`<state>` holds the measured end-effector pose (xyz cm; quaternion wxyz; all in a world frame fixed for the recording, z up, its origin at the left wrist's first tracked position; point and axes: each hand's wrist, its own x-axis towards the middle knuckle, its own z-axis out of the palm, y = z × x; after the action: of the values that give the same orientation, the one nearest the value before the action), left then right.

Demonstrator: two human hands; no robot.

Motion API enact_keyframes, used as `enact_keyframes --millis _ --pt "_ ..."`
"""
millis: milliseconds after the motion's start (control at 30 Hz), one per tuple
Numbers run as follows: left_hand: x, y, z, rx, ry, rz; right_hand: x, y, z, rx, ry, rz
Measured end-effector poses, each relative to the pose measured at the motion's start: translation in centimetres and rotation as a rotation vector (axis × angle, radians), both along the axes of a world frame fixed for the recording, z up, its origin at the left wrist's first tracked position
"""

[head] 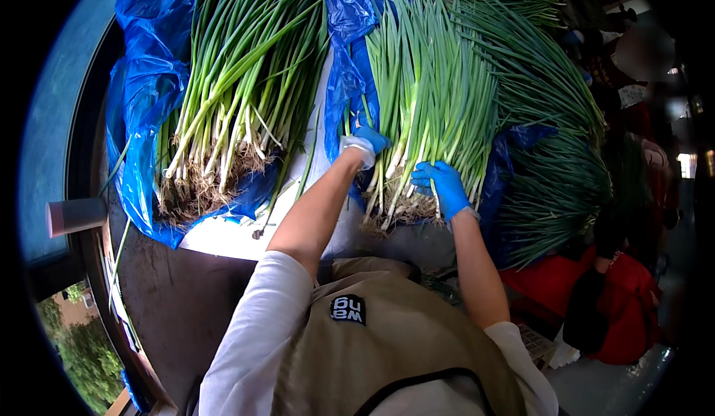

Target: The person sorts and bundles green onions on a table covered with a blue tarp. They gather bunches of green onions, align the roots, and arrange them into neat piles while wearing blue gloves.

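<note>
My left hand (370, 138), in a blue glove with a clear cuff, is at the left edge of a pile of green onions (435, 92), beside a blue plastic bag (351, 53); its fingers are partly hidden. At the white lower stalks of the same pile, my right hand (444, 186), also blue-gloved, has bent fingers around or against a few stalks; whether it grips them is unclear. Roots hang at the pile's near edge. Another pile of green onions (234, 114) with brown roots lies to the left on blue plastic (151, 92).
More green onions (553, 192) lie at the right. A cylindrical object (76, 217) stands out at the left by a window. Loose leaves lie on the pale table surface (223, 241). Past the table on the right, a person in red (628, 304) is close by, with others farther back.
</note>
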<state>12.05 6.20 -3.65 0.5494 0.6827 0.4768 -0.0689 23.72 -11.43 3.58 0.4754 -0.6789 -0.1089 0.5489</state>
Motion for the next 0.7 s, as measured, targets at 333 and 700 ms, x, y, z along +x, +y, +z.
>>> enact_keyframes --millis 333,700 --pt "-3.5 -2.1 2.9 -1.206 -1.048 0.493 -1.8 1.9 2.0 0.065 0.034 0.044" --pt "-2.9 -4.5 4.1 -0.900 -1.248 0.593 -5.9 0.4 0.5 0.117 -0.226 0.248"
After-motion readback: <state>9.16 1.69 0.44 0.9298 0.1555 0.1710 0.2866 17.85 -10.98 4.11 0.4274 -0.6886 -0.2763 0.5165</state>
